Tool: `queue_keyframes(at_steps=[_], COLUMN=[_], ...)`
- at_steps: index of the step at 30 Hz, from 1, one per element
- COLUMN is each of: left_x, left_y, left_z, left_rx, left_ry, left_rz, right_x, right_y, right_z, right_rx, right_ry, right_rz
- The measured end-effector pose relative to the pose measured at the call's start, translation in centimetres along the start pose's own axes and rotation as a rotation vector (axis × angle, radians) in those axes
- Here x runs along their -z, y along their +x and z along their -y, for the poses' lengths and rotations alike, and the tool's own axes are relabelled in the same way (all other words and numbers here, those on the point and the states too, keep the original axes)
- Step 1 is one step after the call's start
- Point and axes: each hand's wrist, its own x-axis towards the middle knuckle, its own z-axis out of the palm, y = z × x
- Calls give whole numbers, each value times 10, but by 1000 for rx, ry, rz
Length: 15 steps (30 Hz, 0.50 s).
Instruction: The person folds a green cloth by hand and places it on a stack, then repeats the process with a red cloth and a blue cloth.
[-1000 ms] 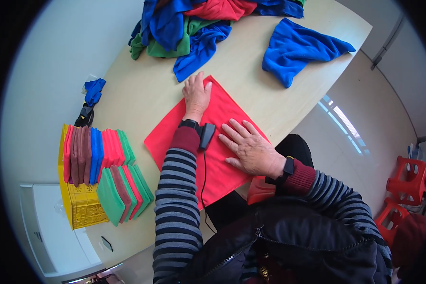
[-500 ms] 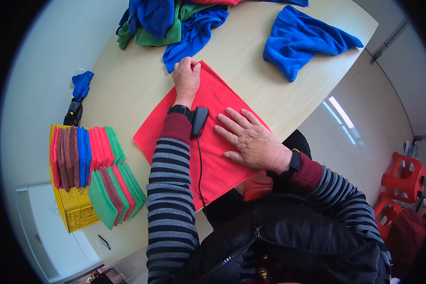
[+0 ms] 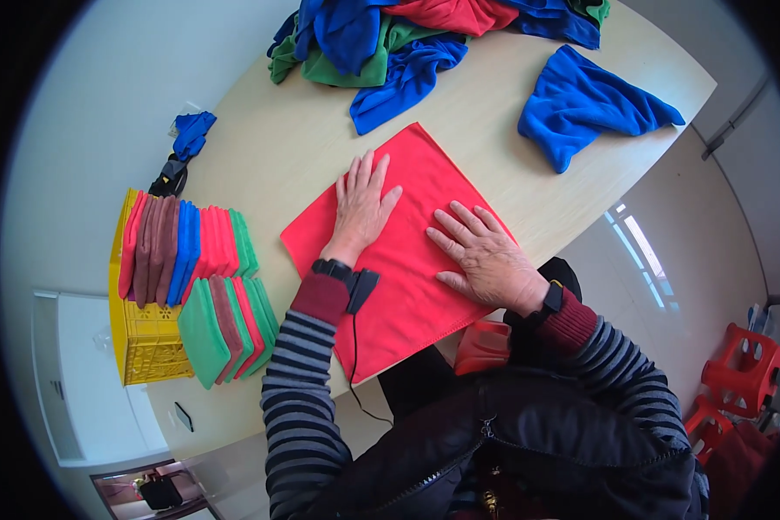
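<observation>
A red cloth [image 3: 407, 303] lies spread on the pale table, turned so that one corner points away from me. My left hand [image 3: 362, 208] rests on its left part with the fingers stretched out and nothing held. Flat on the right part lies my right hand [image 3: 490, 260], its fingers spread. Both palms press against the fabric. Strapped at my left wrist is a small black device [image 3: 363, 291] with a thin cable that runs down over the cloth.
A yellow crate [image 3: 152, 351] with folded red, brown, blue and green cloths [image 3: 225, 329] stands at the left. Beyond my hands is a heap of crumpled cloths [image 3: 347, 39]. One blue cloth [image 3: 585, 108] lies at the far right. Red stools [image 3: 741, 368] stand on the floor.
My left hand has let go of the cloth's far corner and come back toward me, opening flat on the fabric. My right hand stays spread on the cloth. The whole view has shifted slightly.
</observation>
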Motion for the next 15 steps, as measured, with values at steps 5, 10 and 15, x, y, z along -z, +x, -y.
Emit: queue_keyframes(at_steps=[5, 10, 15], left_x=[4, 9, 23], left_y=[-36, -40, -81], left_z=[38, 64, 66], left_rx=[153, 324, 366], left_ry=[31, 42, 200], left_rz=[173, 193, 123], right_x=[2, 1, 1], right_y=[2, -1, -4], right_z=[5, 8, 9], right_rx=[17, 25, 15], right_ry=[-10, -33, -66], right_rz=[-13, 1, 20])
